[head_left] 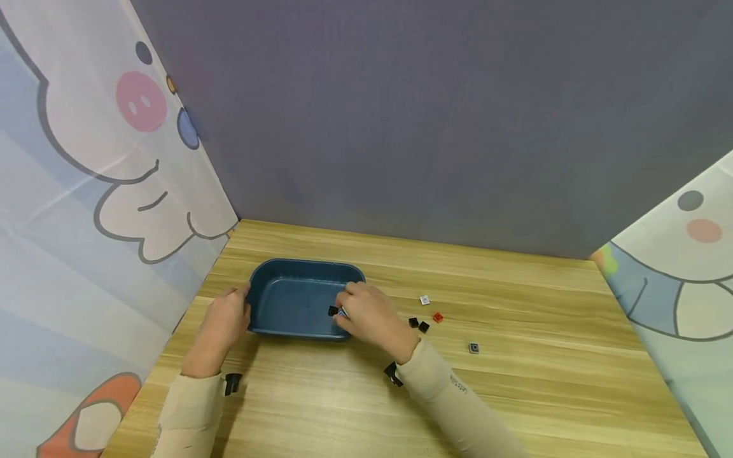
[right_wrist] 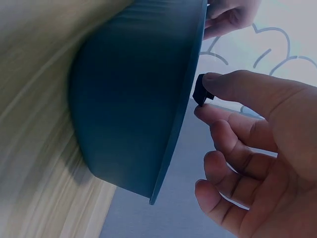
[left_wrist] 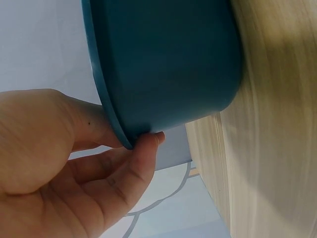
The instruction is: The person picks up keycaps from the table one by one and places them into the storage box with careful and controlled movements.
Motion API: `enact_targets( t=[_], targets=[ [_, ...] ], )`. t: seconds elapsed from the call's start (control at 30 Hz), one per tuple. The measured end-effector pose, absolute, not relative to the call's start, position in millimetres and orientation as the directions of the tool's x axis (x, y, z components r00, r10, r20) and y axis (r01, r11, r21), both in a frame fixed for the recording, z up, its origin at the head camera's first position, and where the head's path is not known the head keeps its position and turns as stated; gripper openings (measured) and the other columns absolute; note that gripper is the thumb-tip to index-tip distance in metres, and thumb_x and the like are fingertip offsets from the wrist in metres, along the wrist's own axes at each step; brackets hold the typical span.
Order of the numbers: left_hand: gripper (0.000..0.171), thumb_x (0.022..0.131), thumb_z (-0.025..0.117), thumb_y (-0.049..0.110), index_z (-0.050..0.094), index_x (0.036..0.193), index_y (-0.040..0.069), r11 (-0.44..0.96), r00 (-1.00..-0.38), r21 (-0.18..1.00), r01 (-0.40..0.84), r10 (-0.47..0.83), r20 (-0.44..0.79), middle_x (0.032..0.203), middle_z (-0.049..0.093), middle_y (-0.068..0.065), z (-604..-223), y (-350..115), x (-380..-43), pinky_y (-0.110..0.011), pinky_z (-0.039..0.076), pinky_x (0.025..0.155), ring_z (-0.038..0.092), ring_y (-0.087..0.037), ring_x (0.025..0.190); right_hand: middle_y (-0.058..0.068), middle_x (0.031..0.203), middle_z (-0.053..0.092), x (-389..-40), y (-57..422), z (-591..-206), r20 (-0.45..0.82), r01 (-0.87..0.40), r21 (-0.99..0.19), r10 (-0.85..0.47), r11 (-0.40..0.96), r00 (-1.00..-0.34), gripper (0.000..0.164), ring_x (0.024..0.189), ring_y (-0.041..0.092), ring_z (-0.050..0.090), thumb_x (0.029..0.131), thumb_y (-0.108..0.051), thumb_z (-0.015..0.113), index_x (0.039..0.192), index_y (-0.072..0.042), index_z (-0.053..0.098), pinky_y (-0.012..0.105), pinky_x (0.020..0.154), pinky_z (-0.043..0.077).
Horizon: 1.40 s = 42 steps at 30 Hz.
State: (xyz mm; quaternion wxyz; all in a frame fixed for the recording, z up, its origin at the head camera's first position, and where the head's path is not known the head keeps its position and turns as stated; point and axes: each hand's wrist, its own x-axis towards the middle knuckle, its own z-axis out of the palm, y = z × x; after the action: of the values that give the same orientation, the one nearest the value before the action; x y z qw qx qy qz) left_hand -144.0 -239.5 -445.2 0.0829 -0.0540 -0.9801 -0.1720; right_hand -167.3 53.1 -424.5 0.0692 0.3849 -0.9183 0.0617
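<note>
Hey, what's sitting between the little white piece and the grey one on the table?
The small red piece lies between the white piece and the grey piece, nearer the white; the head view shows it.

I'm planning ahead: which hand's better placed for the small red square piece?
Probably the right hand: nearer the red piece, once its small black piece is released; the left hand grips the blue rectangular tub.
</note>
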Motion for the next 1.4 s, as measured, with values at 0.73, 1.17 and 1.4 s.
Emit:
enact_targets(
  t=[0.73,1.17,1.4],
  targets=[
    [0.039,0.087,0.061,-0.010,0.056,0.123,-0.022,0.937,-0.976,0.317,0.147,0.086,0.198,0.101,0.060,-0.037,-444.7,-238.9,-143.2,-0.058,0.053,0.071,0.062,-0.051,0.084,0.000,0.087,0.059,-167.2,92.1,-427.9,0.236,-0.677,-0.149,-0.639,0.720,-0.732,0.015,0.077,0.016,0.057,0.089,-0.023,0.077,0.095,-0.010,0.074,0.034,0.073,0.052],
    [0.038,0.085,0.062,-0.011,0.057,0.121,-0.022,0.935,-0.970,0.315,0.162,0.092,0.226,0.097,0.061,-0.036,-445.1,-240.5,-141.4,-0.056,0.053,0.068,0.062,-0.049,0.079,0.000,0.083,0.058,-174.1,137.5,-442.7,0.241,-0.593,-0.125,-0.555,0.796,-0.796,0.016,0.073,0.015,0.056,0.085,-0.021,0.081,0.093,-0.009,0.074,0.033,0.065,0.052],
    [0.038,0.085,0.062,-0.011,0.058,0.121,-0.021,0.933,-0.969,0.324,0.157,0.083,0.232,0.096,0.061,-0.035,-445.6,-239.4,-141.5,-0.057,0.053,0.068,0.062,-0.050,0.079,0.002,0.084,0.060,-178.9,161.0,-452.2,0.232,-0.562,-0.119,-0.528,0.819,-0.817,0.017,0.070,0.016,0.056,0.084,-0.019,0.082,0.095,-0.007,0.074,0.032,0.061,0.051]
  ],
)
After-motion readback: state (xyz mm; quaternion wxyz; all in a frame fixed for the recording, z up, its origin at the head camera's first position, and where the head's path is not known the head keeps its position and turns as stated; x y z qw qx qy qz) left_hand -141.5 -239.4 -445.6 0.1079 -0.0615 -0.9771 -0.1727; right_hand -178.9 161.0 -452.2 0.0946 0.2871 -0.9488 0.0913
